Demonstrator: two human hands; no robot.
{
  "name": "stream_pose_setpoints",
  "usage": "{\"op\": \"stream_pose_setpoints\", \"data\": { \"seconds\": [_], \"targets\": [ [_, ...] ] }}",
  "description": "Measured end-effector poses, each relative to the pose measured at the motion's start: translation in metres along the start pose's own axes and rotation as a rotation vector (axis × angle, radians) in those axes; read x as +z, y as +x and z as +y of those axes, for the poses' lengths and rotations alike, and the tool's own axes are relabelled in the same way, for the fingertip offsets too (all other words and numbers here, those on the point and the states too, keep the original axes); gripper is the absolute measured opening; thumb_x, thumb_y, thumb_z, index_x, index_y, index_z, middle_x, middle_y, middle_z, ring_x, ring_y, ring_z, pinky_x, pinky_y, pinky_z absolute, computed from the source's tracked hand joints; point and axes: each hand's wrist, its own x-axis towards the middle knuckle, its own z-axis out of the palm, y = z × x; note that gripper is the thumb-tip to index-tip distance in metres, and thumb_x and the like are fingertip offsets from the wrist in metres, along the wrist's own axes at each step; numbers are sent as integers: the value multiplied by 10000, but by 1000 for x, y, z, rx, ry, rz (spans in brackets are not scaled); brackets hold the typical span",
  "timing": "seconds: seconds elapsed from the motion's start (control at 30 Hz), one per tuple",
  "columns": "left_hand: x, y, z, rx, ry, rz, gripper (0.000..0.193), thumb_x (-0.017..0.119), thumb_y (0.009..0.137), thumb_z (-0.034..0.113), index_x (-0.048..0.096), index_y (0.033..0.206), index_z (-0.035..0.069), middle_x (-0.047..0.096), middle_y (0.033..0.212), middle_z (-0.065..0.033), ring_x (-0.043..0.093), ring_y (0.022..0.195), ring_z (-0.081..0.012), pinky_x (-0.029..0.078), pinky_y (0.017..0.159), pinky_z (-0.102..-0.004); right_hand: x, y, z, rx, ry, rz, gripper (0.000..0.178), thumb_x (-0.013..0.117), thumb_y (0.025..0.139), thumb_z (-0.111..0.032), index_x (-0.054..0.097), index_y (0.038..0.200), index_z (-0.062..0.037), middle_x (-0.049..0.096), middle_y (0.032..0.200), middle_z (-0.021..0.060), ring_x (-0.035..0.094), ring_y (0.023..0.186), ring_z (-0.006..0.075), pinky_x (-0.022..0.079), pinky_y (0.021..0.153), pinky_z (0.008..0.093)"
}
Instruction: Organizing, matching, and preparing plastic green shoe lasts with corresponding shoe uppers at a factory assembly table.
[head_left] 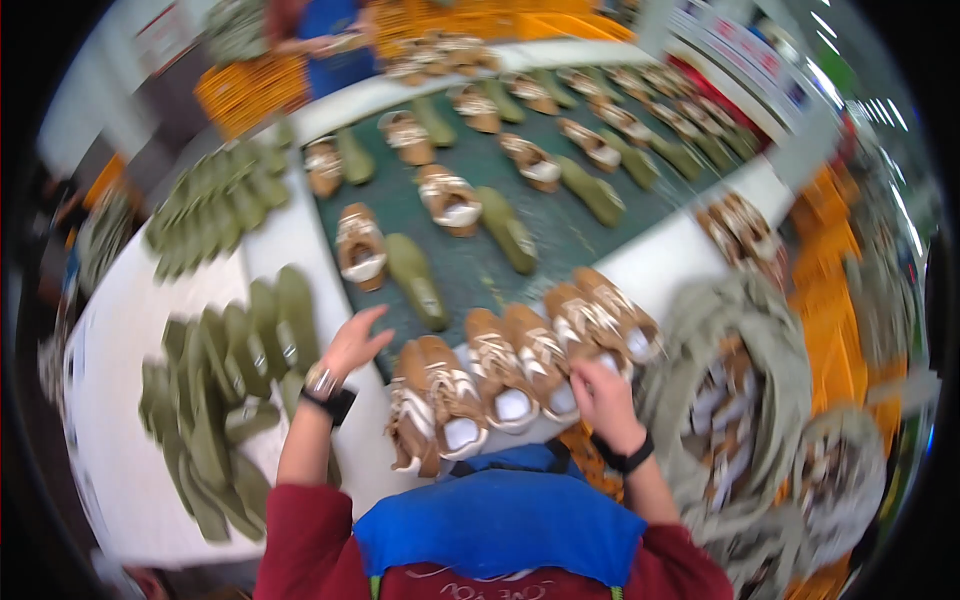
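My left hand [355,345] is over the belt's near edge, left of the shoes, fingers spread and holding nothing. A green insole [416,282] lies on the belt just beyond it. In front of me stands a row of brown sneakers with white laces and stripes, toes pointing away, such as this sneaker [453,395]. At the right part of the row my right hand [607,400] is closed at the heel of a brown sneaker [582,318]; its fingertips are partly hidden and blurred. Another sneaker [620,310] stands to its right.
A dark green belt [400,200] carries brown sneakers with green insoles beside them. Green insoles [205,390] are heaped on the white table [110,400] at left. A cloth-lined container [735,300] of shoes and orange crates [835,300] stand right. Another person [325,45] is at the far end.
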Motion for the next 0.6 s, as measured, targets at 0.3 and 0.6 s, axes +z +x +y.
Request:
{"op": "stream_pose_setpoints", "data": {
  "seconds": [0.3,0.6],
  "targets": [
    [30,-100,179,135,-86,-245,460,667,775,136,523,1195,14,606,1069,-202,591,969,-334,466,832,-370,-125,-97,199,651,-200,659,151,571,798,-134,646,907,-61,645,756,142,627,727,309,497,639,385],
    [45,-91,234,327,81,-233,504,645,751,12,490,1231,-9,608,1080,-191,590,1017,-298,444,876,-339,-142,-310,312,1596,-396,811,496,633,731,-236,542,1191,-76,528,1201,245,525,1081,397,437,899,433]
  ]
}}
